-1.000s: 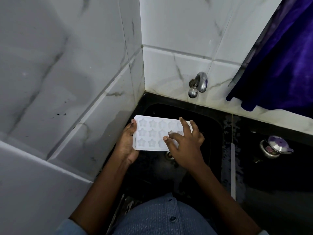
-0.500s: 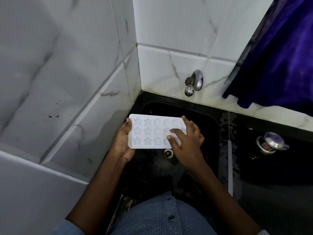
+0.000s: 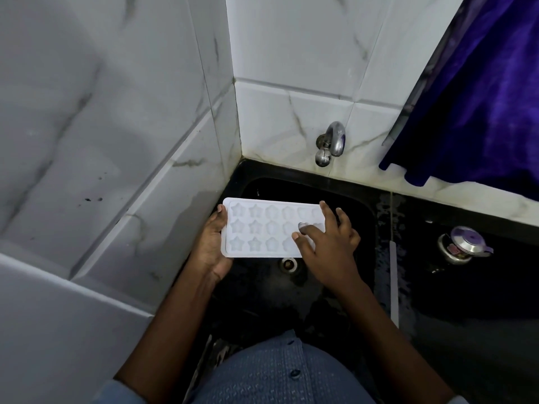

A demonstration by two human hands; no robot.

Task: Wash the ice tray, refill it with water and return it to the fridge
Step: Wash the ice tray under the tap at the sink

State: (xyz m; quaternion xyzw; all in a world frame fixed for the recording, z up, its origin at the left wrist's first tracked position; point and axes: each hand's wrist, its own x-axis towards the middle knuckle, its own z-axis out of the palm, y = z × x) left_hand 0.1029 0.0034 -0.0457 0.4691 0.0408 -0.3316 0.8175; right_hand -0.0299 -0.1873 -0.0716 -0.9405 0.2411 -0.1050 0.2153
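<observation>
A white ice tray with star and heart moulds is held flat over the black sink. My left hand grips its left end, thumb on the rim. My right hand lies on the tray's right part, fingers spread, with fingertips pressing into the moulds. The right end of the tray is hidden under that hand. A metal tap sticks out of the tiled back wall, above and right of the tray. No water is seen running from it.
White marble-look tiles close in the sink on the left and back. The drain lies just below the tray. A small steel lidded pot stands on the wet black counter at right. A purple curtain hangs upper right.
The tray and both hands have stayed nearly in place over the sink. My right fingers have shifted slightly across the moulds on the tray's right part.
</observation>
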